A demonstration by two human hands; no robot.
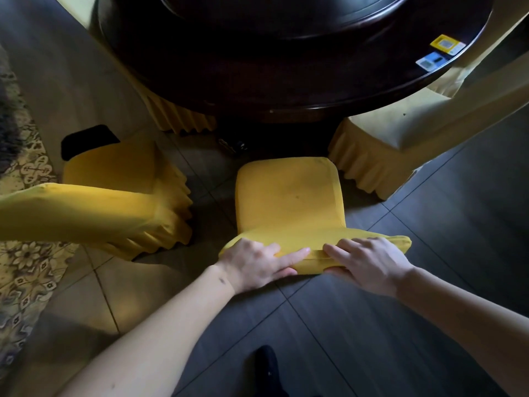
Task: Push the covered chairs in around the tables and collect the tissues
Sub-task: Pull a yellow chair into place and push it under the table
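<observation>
A chair in a yellow cover (289, 196) stands right in front of me, its seat pointing at the dark round wooden table (286, 90). Both hands grip the top of its backrest: my left hand (254, 265) on the left part, my right hand (369, 262) on the right part, fingers over the top edge and thumbs behind. The seat's front edge sits just short of the table's rim. No tissues are visible.
A second yellow-covered chair (114, 202) stands to the left, angled, with a black object (88, 140) on its seat. A pale-covered chair (400, 138) is at the right. Two stickers (442, 53) lie on the table. A patterned carpet (25, 253) runs along the left; dark floor tiles lie below.
</observation>
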